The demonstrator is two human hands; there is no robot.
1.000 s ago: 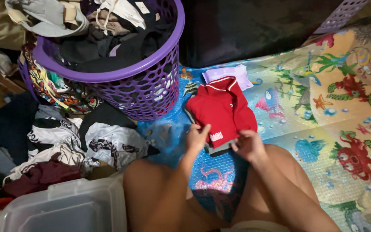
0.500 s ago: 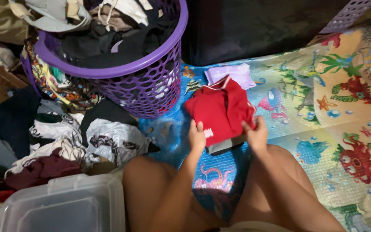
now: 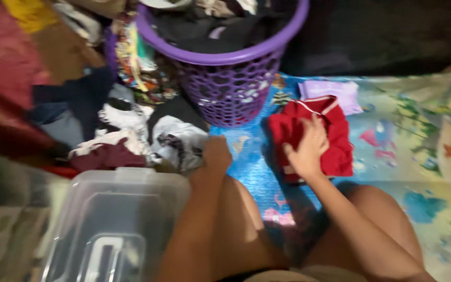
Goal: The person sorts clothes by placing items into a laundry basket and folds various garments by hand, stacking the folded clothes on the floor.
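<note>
Right hand (image 3: 306, 149) lies spread flat on red shirt (image 3: 335, 141), gripping nothing; left hand (image 3: 216, 153), loosely curled, touches white garment (image 3: 176, 138).

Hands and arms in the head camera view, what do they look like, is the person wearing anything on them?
Both arms are bare up to where the picture ends: no sleeves, gloves, watch or bracelets show. The left hand and right hand are bare too; the picture is too blurred to rule out a ring. The forearms are slim and no cuff or strap crosses either wrist. The bare knees below them are also uncovered.
</note>
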